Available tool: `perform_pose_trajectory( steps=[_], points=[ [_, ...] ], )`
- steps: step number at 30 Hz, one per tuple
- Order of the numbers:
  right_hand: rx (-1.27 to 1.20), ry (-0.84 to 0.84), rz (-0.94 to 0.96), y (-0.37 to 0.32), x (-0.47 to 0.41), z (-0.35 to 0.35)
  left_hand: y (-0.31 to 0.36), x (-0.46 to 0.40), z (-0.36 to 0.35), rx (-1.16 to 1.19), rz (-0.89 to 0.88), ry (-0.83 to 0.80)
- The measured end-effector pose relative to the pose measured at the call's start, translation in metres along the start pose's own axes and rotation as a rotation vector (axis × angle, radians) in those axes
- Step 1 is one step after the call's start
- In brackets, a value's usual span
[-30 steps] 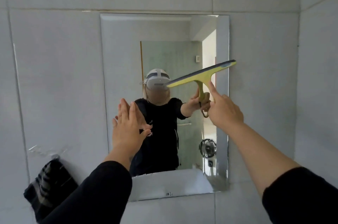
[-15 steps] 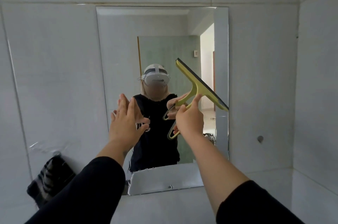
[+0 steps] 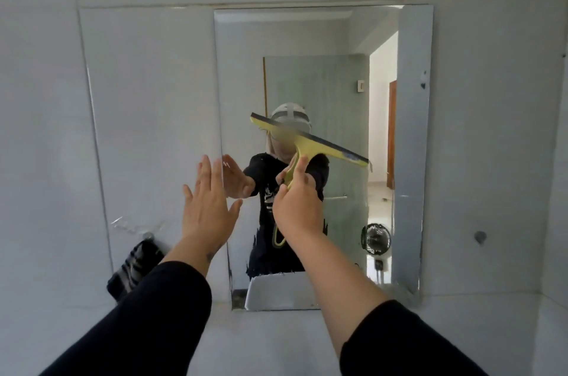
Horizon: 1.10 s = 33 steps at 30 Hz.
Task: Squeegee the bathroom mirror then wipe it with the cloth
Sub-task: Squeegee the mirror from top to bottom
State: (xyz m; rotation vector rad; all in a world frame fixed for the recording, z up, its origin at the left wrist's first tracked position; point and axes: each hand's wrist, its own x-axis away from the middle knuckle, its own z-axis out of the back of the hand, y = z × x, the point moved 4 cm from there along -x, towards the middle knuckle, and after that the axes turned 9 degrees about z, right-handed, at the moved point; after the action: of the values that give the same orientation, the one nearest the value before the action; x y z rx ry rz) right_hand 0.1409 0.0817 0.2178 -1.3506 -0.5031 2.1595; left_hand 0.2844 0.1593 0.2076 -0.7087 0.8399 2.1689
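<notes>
Against the mirror point(image 3: 307, 47), near its middle, your right hand point(image 3: 296, 206) grips the yellow handle of the squeegee point(image 3: 310, 142), fingers wrapped tight around it. Its blade bar runs across the glass on a slant, the left end higher than the right, with the dark rubber edge along the top. Whether the rubber actually touches the glass, you cannot tell from this angle. The handle's loop end pokes out below your wrist, seen against the mirror's lower half.

At the mirror's left edge, your left hand point(image 3: 209, 206) is spread flat, fingers up and slightly apart, palm toward the glass and the tile beside it. It holds nothing. Its fingertips overlap the mirror's bevelled border; contact with the surface is not clear.

Left of the mirror's bottom corner, the cloth point(image 3: 135, 268), dark with pale stripes, hangs from a hook point(image 3: 148, 235) on the wall point(image 3: 138, 99), well apart from both hands. Both your sleeves are black.

Right of the mirror, low on the tiles, sits 1 small round fitting point(image 3: 480, 236).
</notes>
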Motion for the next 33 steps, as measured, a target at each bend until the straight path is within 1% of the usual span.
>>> perform_pose_trajectory(
  steps=[4, 9, 13, 19, 24, 33],
  points=[
    [0.082, -0.05, 0.054, 0.0, 0.0, -0.001, -0.009, 0.003, -0.001, -0.021, 0.034, -0.011],
    [0.179, -0.105, 0.097, 0.006, 0.001, -0.004, -0.001, 0.007, -0.004, 0.01, 0.035, -0.018],
    [0.385, -0.242, 0.183, 0.012, 0.01, -0.014, 0.009, 0.01, -0.005, 0.039, 0.025, -0.01],
    [0.669, -0.27, 0.274, 0.024, -0.001, 0.025, 0.016, 0.011, -0.01, 0.015, 0.012, -0.061],
    [0.747, -0.266, 0.218, 0.052, -0.004, 0.062, 0.037, 0.019, -0.022, 0.034, -0.016, -0.125],
    [0.689, -0.204, 0.023, 0.102, 0.003, 0.1, 0.082, 0.025, -0.044, 0.087, -0.127, -0.095]
  ],
)
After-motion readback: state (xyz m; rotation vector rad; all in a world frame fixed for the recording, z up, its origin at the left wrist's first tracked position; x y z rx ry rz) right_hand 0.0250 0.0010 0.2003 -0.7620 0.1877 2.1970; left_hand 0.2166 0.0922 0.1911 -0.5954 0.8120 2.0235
